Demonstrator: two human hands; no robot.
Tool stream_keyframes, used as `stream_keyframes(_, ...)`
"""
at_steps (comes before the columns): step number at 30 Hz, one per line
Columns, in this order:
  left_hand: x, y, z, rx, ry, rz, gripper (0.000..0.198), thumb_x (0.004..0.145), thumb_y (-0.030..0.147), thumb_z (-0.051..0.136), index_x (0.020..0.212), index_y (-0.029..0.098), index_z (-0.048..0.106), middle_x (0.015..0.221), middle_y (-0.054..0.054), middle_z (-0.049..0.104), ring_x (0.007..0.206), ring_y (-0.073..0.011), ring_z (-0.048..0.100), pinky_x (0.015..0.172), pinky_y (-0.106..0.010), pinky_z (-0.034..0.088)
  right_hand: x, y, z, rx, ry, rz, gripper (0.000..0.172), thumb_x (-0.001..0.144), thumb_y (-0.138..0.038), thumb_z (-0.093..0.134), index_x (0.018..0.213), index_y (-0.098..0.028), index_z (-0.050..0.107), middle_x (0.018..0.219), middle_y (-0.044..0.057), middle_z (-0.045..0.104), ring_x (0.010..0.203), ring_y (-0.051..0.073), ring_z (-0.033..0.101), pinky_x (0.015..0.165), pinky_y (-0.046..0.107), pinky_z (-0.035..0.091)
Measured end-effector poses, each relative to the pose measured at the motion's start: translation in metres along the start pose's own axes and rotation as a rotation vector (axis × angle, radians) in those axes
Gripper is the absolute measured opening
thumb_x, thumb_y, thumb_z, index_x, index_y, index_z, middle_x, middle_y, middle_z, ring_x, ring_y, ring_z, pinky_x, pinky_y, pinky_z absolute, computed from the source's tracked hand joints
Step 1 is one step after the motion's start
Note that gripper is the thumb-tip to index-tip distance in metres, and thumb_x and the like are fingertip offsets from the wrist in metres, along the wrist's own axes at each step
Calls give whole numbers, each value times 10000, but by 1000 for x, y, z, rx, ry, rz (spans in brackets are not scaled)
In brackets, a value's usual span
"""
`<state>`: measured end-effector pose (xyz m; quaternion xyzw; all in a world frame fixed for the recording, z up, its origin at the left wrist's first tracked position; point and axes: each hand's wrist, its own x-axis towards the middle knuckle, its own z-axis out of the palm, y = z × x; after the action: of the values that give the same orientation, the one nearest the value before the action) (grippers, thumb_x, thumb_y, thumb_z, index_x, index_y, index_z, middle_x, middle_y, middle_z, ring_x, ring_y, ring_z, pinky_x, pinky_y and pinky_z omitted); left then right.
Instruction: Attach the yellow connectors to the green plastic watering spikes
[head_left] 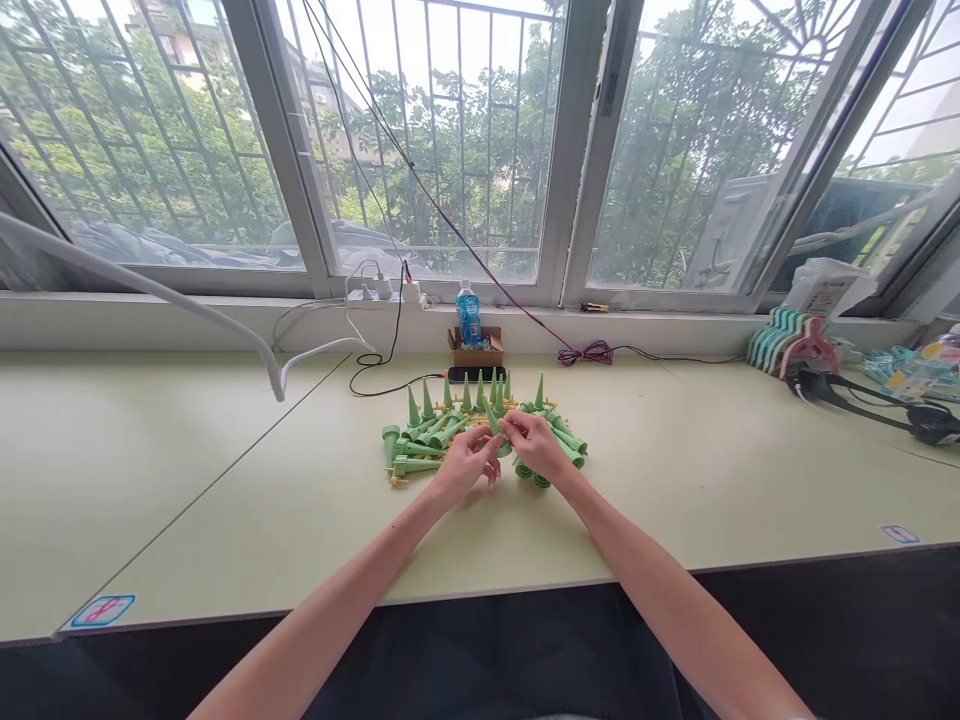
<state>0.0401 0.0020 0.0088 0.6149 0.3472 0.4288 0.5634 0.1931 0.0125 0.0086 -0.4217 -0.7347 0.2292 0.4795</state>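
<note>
Between my two hands is a green plastic watering spike, its pointed tip up. My left hand is closed on it from the left, with the lower fingers curled loosely. My right hand pinches at the same spike from the right; a small yellow part seems to be at the fingertips, mostly hidden. Around the hands lie more green spikes with small yellow valves. Several spikes stand point-up in a row behind. Others lie beside my right hand.
A phone lies behind the spikes, before a small cardboard box and a blue bottle. Cables run along the back. Hangers and a black strap are at right. A white curved bar reaches in at left.
</note>
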Motion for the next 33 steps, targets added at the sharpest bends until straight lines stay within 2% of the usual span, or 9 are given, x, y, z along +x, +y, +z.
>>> stream_keyframes(8, 0, 0, -4, -61, -40, -67, 423, 730, 554, 679, 790, 160, 537, 585, 40, 481, 483, -91, 533, 429, -217, 427, -1, 3, 1, 13, -14, -26, 342, 903, -420, 430, 646, -198, 395, 581, -35, 355, 518, 101, 317, 490, 236, 264)
stream_keyframes(13, 3, 3, -6, -38, -42, -51, 417, 761, 550, 646, 859, 157, 548, 658, 19, 520, 489, -93, 552, 442, -228, 440, 0, 1, 2, 24, 8, -10, 392, 916, -492, 406, 656, -200, 380, 563, -44, 353, 508, 99, 327, 494, 233, 285)
stream_keyframes(16, 5, 4, -7, -35, -17, -44, 431, 772, 554, 631, 924, 161, 541, 692, 7, 546, 478, -94, 548, 428, -228, 440, 0, -1, 1, 41, -24, -2, 382, 916, -517, 402, 705, -199, 424, 565, -42, 400, 507, 102, 348, 499, 235, 298)
stream_keyframes(20, 7, 3, -10, -54, -5, -48, 419, 759, 543, 651, 874, 157, 537, 698, 4, 537, 498, -97, 551, 420, -218, 440, -2, -3, 1, 21, -73, -39, 321, 884, -499, 479, 764, -202, 455, 578, -53, 398, 506, 98, 322, 489, 231, 277)
stream_keyframes(26, 9, 0, -11, -97, -31, -63, 443, 757, 575, 638, 808, 145, 544, 660, 8, 515, 502, -88, 536, 435, -210, 442, -5, -5, 3, -15, -87, -63, 308, 857, -469, 523, 720, -207, 435, 565, -57, 379, 508, 96, 311, 493, 235, 280)
stream_keyframes(33, 8, 1, -10, -83, -47, -69, 458, 770, 598, 610, 815, 150, 527, 645, 12, 526, 497, -95, 559, 443, -211, 459, -5, -3, 5, -6, -105, -54, 308, 845, -464, 549, 711, -206, 447, 577, -50, 414, 515, 98, 331, 491, 234, 292)
